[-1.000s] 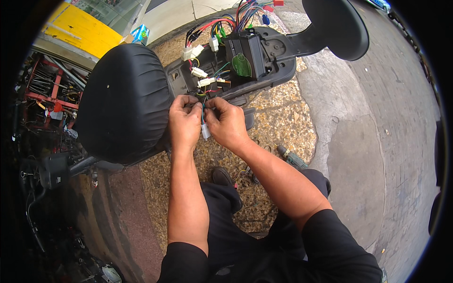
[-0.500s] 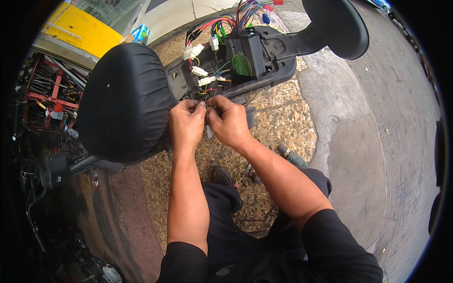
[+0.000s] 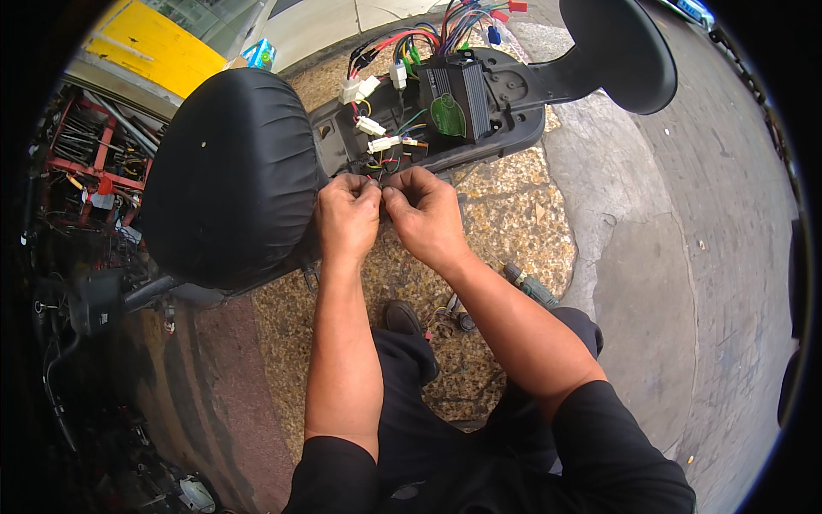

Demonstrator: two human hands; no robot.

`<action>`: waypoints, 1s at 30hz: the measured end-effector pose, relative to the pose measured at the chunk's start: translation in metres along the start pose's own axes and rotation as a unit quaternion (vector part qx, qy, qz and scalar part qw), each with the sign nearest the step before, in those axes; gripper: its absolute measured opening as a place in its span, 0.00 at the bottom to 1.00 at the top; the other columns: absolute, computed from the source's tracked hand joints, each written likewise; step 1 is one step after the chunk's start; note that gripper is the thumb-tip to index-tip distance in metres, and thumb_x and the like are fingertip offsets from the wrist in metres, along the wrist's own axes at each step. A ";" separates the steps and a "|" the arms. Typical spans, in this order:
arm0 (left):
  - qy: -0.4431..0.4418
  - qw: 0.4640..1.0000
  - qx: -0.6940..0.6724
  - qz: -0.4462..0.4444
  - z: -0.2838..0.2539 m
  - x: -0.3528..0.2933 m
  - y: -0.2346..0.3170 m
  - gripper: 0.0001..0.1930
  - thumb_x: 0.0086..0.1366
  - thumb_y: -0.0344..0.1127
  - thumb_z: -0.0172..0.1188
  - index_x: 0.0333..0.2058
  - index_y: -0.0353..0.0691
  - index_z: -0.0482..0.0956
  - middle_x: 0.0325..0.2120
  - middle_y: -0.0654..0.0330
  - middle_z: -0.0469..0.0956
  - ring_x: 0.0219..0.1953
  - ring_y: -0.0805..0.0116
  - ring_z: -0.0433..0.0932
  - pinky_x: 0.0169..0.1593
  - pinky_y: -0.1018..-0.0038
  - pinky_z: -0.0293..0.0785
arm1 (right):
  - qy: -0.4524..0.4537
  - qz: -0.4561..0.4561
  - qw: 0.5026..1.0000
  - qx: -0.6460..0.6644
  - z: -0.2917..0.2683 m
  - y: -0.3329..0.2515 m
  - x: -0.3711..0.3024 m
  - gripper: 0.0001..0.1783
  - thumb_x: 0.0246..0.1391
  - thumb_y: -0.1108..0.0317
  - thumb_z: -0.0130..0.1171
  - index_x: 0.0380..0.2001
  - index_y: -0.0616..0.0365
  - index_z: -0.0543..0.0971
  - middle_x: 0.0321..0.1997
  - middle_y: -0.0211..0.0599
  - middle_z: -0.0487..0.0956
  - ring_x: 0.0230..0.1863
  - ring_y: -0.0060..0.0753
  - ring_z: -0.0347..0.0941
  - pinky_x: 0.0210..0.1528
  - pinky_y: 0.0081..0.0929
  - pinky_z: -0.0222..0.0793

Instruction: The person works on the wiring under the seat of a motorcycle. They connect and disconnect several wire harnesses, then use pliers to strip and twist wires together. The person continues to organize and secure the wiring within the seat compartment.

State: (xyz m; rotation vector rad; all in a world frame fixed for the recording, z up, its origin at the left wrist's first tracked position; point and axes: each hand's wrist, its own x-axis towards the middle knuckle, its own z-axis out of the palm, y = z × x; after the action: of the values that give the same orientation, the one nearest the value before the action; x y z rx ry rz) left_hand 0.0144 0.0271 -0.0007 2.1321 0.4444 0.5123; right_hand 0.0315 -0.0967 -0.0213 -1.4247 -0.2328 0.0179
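Observation:
My left hand (image 3: 349, 216) and my right hand (image 3: 428, 214) meet at the near edge of an opened scooter body (image 3: 522, 128). Both are closed, thumbs against forefingers, pinching thin wires (image 3: 375, 178) between them; the fingers mostly cover the wires' ends. Just beyond my fingertips lie white plug connectors (image 3: 384, 145) on coloured leads. A finned black controller box (image 3: 467, 94) with a green leaf-shaped sticker (image 3: 448, 115) sits in the body. From its far side rises a bundle of coloured wires (image 3: 445, 34) with red and blue plugs.
A padded black seat (image 3: 227, 180) stands close to my left hand; another black pad (image 3: 629, 56) is at the far right. On the stone-chip floor lie a green power drill (image 3: 531, 285) and a small metal part (image 3: 463, 320). A red tool rack (image 3: 103, 154) is at left.
The scooter and seat appear slightly farther right in the picture. My hands stay pinched together at the wires, and a pale strip that hung below them is out of sight.

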 end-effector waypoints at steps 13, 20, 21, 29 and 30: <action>-0.055 0.990 -0.123 -0.037 -0.003 -0.001 0.003 0.08 0.65 0.30 0.61 0.31 0.29 0.80 0.21 0.63 0.78 0.21 0.79 0.72 0.25 0.78 0.68 | -0.093 0.038 0.991 0.088 -0.003 0.000 0.001 0.10 0.62 0.71 0.59 0.44 0.64 0.78 0.28 0.33 0.80 0.24 0.22 0.74 0.26 0.22 0.70; -0.056 0.991 -0.114 -0.044 -0.005 0.001 0.003 0.09 0.62 0.31 0.63 0.30 0.28 0.81 0.20 0.61 0.79 0.22 0.78 0.73 0.26 0.76 0.68 | -0.033 -0.045 0.978 -0.202 -0.012 -0.004 -0.006 0.09 0.49 0.67 0.66 0.28 0.61 0.80 0.24 0.49 0.80 0.30 0.53 0.78 0.35 0.42 0.74; -0.058 0.990 -0.113 -0.053 -0.005 0.001 0.003 0.09 0.62 0.31 0.63 0.30 0.28 0.81 0.20 0.61 0.79 0.21 0.78 0.73 0.25 0.75 0.68 | -0.016 -0.060 0.973 -0.224 -0.012 -0.006 -0.008 0.09 0.48 0.67 0.66 0.28 0.61 0.79 0.24 0.50 0.79 0.31 0.56 0.78 0.35 0.44 0.73; -0.047 0.994 -0.096 -0.020 -0.004 0.001 0.001 0.10 0.61 0.32 0.63 0.29 0.28 0.82 0.19 0.61 0.79 0.21 0.78 0.72 0.26 0.75 0.68 | 0.052 -0.092 0.990 -0.098 0.004 0.000 -0.003 0.07 0.53 0.72 0.63 0.36 0.61 0.80 0.26 0.47 0.82 0.28 0.48 0.82 0.32 0.36 0.75; -0.048 0.994 -0.098 -0.019 -0.004 0.001 0.001 0.10 0.61 0.32 0.63 0.29 0.28 0.82 0.19 0.62 0.78 0.21 0.78 0.72 0.26 0.75 0.68 | 0.056 -0.102 0.988 -0.105 0.006 0.003 -0.002 0.07 0.53 0.73 0.62 0.36 0.61 0.80 0.27 0.48 0.82 0.28 0.48 0.82 0.32 0.35 0.76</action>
State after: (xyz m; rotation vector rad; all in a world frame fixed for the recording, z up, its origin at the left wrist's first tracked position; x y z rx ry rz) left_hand 0.0134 0.0294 0.0027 1.9458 0.3646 0.4120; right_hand 0.0292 -0.0912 -0.0234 -1.5996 -0.2946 -0.2611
